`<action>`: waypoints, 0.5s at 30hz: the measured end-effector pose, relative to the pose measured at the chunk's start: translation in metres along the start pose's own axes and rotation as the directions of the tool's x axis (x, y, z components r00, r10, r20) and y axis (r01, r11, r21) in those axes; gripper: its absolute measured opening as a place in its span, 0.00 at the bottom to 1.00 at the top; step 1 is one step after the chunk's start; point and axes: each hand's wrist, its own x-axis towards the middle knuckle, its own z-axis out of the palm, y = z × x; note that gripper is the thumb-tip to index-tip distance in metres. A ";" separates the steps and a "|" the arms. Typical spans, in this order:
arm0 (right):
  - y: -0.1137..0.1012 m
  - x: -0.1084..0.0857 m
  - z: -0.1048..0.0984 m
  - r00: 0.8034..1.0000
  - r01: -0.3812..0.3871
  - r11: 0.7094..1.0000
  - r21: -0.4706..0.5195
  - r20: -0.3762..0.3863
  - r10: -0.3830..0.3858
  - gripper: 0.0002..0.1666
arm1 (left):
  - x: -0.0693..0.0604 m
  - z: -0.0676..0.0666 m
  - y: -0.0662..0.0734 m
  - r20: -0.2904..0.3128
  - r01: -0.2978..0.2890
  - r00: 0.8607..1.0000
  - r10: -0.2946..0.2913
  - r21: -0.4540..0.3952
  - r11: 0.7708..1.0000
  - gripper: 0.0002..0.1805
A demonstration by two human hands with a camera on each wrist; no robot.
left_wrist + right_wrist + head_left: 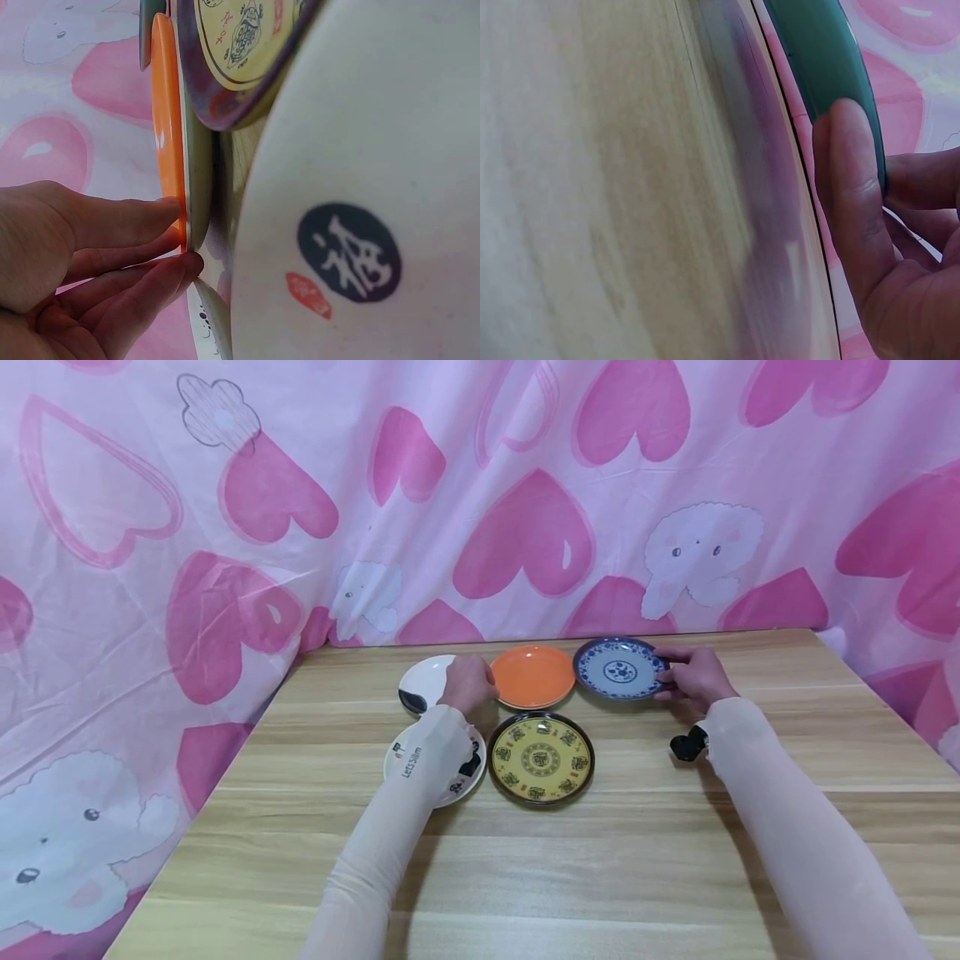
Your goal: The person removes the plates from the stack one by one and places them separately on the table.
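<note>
At the back of the table, my left hand (470, 682) pinches the left rim of an orange plate (532, 677). The left wrist view has the thumb and fingers (161, 281) on either side of that rim. My right hand (696, 677) grips the right edge of a blue-and-white patterned plate (618, 668), its green underside (821, 60) raised off the table in the right wrist view. A white plate with a black patch (427, 681) lies left of the orange one, partly behind my left hand. Nearer me are a yellow plate with a dark rim (540, 758) and a white plate with black markings (393, 764), partly under my left forearm.
The wood-grain table (600, 877) reaches back to a pink cloth (525, 527) with hearts and fluffy animals. A small black object (686, 745) is at my right wrist. The plates stand close together in two rows.
</note>
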 end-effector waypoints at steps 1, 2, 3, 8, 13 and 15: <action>0.000 0.000 0.000 1.000 -0.004 1.000 -0.001 -0.002 0.004 0.37 | 0.000 0.000 0.000 -0.002 -0.001 1.000 0.001 0.001 1.000 0.04; 0.000 0.000 0.000 1.000 -0.007 1.000 -0.003 -0.004 0.007 0.37 | 0.000 0.000 0.000 -0.005 -0.004 1.000 0.004 0.004 1.000 0.04; 0.000 0.000 0.000 1.000 -0.012 1.000 -0.004 -0.005 0.011 0.37 | 0.000 0.000 0.000 -0.007 -0.007 1.000 0.007 0.008 1.000 0.04; 0.000 0.000 -0.001 0.999 -0.033 0.999 0.006 -0.019 0.033 0.37 | 0.001 0.000 -0.001 -0.005 -0.013 1.000 0.013 0.019 1.000 0.04; 0.000 0.000 0.000 0.999 -0.037 0.999 0.005 -0.024 0.037 0.37 | 0.002 0.001 -0.002 -0.006 -0.011 1.000 0.011 0.006 1.000 0.04; 0.000 0.001 0.001 0.999 -0.036 0.999 0.006 -0.026 0.037 0.37 | 0.003 0.001 -0.002 -0.009 -0.015 1.000 0.015 0.008 1.000 0.05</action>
